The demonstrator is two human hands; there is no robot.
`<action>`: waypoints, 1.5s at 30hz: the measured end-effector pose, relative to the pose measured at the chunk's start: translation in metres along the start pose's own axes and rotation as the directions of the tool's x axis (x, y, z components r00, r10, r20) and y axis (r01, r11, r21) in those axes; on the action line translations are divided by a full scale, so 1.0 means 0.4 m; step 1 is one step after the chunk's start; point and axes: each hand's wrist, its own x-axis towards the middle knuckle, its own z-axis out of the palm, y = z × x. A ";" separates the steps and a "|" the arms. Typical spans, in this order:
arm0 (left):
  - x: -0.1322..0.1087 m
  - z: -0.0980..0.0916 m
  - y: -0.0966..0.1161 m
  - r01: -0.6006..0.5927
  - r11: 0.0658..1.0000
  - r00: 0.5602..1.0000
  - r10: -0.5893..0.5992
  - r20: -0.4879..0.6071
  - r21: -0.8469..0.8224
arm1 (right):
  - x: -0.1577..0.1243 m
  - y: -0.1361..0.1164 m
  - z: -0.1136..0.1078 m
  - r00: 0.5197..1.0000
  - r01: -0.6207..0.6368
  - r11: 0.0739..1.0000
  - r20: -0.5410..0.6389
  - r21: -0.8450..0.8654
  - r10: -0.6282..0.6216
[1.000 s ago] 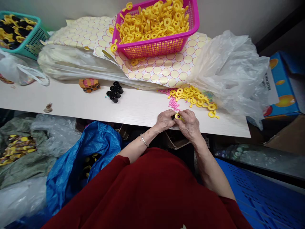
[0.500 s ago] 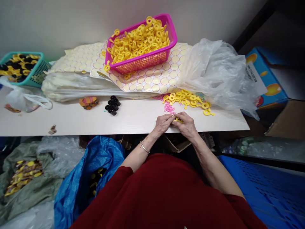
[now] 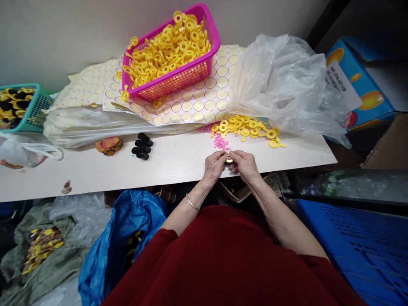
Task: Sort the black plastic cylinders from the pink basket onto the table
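My left hand (image 3: 214,165) and my right hand (image 3: 245,165) meet at the table's front edge, fingers closed on one small yellow ring piece (image 3: 229,160). A spot of pink shows at its centre and something dark along its lower side; the fingertips hide the rest. Just beyond the fingers lies a scatter of tiny pink beads (image 3: 220,142). Behind them spreads a pile of yellow plastic rings with short handles (image 3: 253,127). To the left, several short black cylinders (image 3: 142,145) stand grouped on the white table (image 3: 172,163).
A pink basket (image 3: 172,83) heaped with yellow rings rests on sticker sheets (image 3: 204,100). Clear plastic bags (image 3: 283,85) and a blue box (image 3: 360,85) are at right. A green basket (image 3: 40,110) stands at left. Below are a blue sack (image 3: 105,246) and a blue crate (image 3: 357,242).
The view has shifted and tilted slightly. My fingertips have moved a little apart, so the yellow piece with its pink centre now shows between them.
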 end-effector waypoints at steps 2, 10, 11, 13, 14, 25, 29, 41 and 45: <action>-0.004 0.009 0.005 0.068 0.996 0.998 -0.067 0.008 -0.059 | 0.000 0.003 0.002 0.999 -0.047 0.998 -0.001 0.042 0.047; 0.013 0.026 -0.007 0.121 0.985 0.992 -0.124 -0.019 -0.124 | 0.012 0.029 0.011 0.995 -0.012 0.992 -0.100 0.125 0.024; 0.014 0.024 -0.013 0.100 0.987 0.994 -0.104 -0.027 -0.122 | 0.012 0.029 0.012 0.995 -0.024 0.990 -0.096 0.135 0.038; 0.015 0.014 -0.025 0.036 0.992 0.999 -0.038 -0.013 -0.122 | 0.012 0.025 0.015 0.996 -0.052 0.986 -0.065 0.157 0.063; 0.017 0.007 -0.031 -0.001 0.992 1.000 0.004 0.027 -0.122 | 0.012 0.020 0.016 0.997 -0.057 0.984 -0.047 0.168 0.066; -0.020 -0.012 -0.013 -0.461 0.886 0.879 0.448 0.165 0.047 | -0.074 0.035 -0.072 0.998 0.040 0.898 0.034 0.439 -0.061; -0.058 -0.004 0.005 -0.616 0.775 0.779 0.573 0.256 0.140 | -0.123 0.060 -0.127 0.944 -0.042 0.860 0.302 0.508 -0.132; -0.082 0.036 0.039 -0.691 0.697 0.692 0.563 0.452 0.191 | -0.154 0.105 -0.153 0.954 -0.046 0.786 0.261 0.616 -0.148; -0.093 0.045 0.041 -0.648 0.736 0.712 0.491 0.503 0.199 | -0.170 0.110 -0.150 0.959 -0.040 0.808 0.249 0.587 -0.134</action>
